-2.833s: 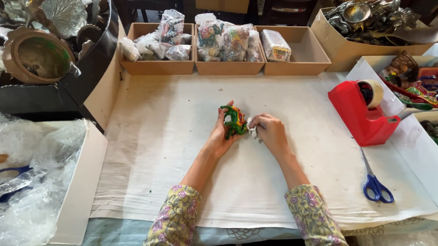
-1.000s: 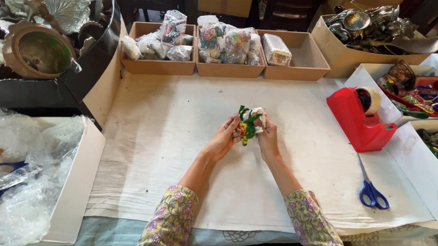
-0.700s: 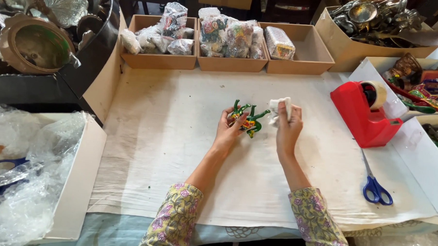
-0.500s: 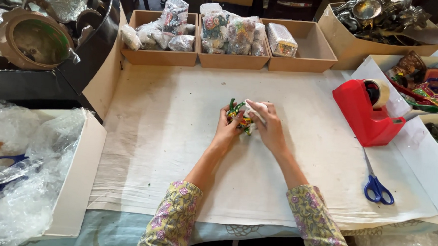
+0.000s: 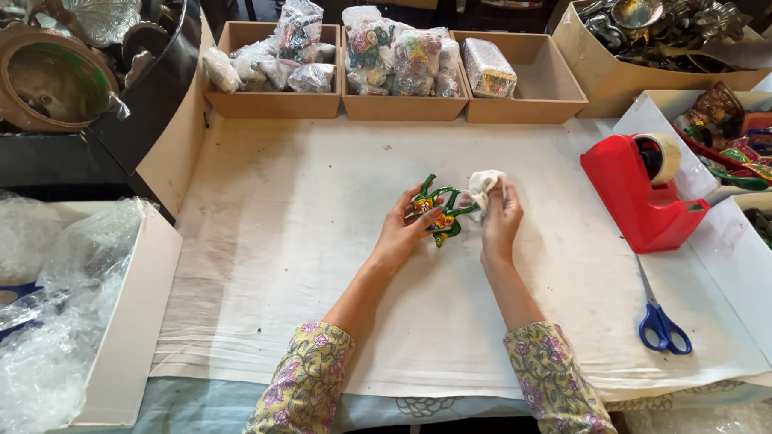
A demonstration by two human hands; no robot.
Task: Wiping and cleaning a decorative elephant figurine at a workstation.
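Observation:
My left hand (image 5: pixel 400 232) holds a small green, red and yellow painted figurine (image 5: pixel 438 213) just above the white cloth-covered table (image 5: pixel 300 240). My right hand (image 5: pixel 500 221) grips a crumpled white cloth (image 5: pixel 483 188) and presses it against the figurine's right side. Both hands are near the middle of the table, close together.
Three cardboard trays (image 5: pixel 274 106) with wrapped items line the far edge. A red tape dispenser (image 5: pixel 643 192) and blue-handled scissors (image 5: pixel 663 321) lie to the right, beside boxes of colourful ornaments (image 5: pixel 739 144). Bubble wrap in a white box (image 5: pixel 49 316) sits on the left, metal dishes (image 5: pixel 49 77) behind.
The right hand with the white cloth lifted away from the figurine, came back against it, and now sits at its right side. The figurine has been turned in the left hand.

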